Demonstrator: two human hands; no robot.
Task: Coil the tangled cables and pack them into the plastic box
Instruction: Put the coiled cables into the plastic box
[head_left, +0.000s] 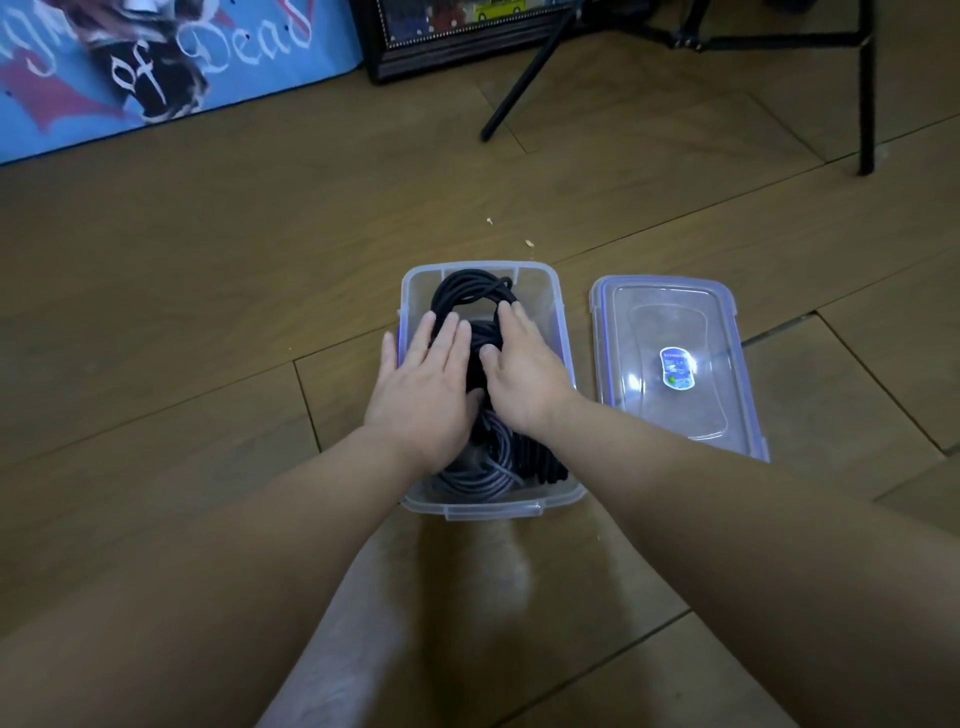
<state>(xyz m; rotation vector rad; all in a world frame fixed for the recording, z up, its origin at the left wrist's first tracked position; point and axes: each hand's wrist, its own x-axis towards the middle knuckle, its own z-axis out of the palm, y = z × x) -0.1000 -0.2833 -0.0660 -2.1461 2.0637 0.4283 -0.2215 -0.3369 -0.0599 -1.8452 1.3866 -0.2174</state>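
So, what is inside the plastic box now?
The plastic box holds a black cable coil at the far end and a grey cable coil at the near end. The left hand and right hand press flat on them, covering the middle.

Plastic box (556, 312) on the floor (208, 312), just past the knees. Inside the box: coiled cables (467, 291), one coil at the far end, another coil (483, 473) at the near end. On top of the cables, in the middle of the box: left hand (421, 384) and right hand (524, 374), side by side, flat, fingers pointing away. Right of the box, just beside it: lid (675, 364), flat on the floor. Far behind the box: stand legs (524, 78). Behind and left of the box: poster (156, 67).
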